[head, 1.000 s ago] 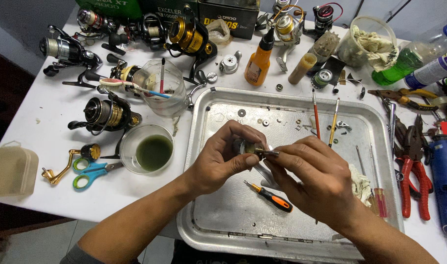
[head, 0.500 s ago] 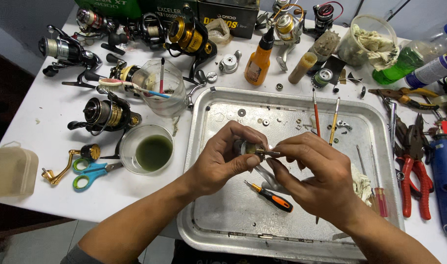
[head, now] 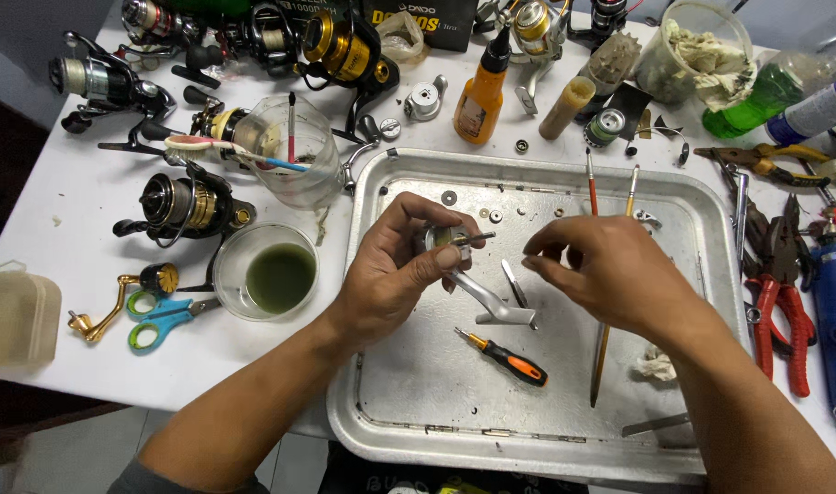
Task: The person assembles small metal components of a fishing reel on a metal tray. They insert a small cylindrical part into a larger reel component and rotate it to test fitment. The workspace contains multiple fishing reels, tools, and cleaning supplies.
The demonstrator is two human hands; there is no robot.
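Observation:
My left hand (head: pixel 395 270) grips a silver fishing reel body (head: pixel 447 240) over a metal tray (head: pixel 702 210); a thin shaft sticks out of the part to the right, and its foot (head: pixel 496 306) hangs down. My right hand (head: pixel 610 270) hovers just right of the shaft, apart from it, thumb and fingers pinched together; whether something tiny sits between them is not visible. A small orange-and-black screwdriver (head: pixel 508 357) lies on the tray below the hands. Two thin brushes (head: pixel 610 274) lie partly under my right hand.
Several fishing reels (head: pixel 185 206) crowd the table's back left. A cup of green liquid (head: pixel 270 273), a clear jar with a toothbrush (head: pixel 290 151), scissors (head: pixel 162 316) and an orange bottle (head: pixel 480 91) stand left of and behind the tray. Red pliers (head: pixel 779 293) and a blue rotary tool (head: pixel 834 311) lie right.
My right hand has let go of the shaft end and pulled away to the right. The left hand still holds the reel body in the same place.

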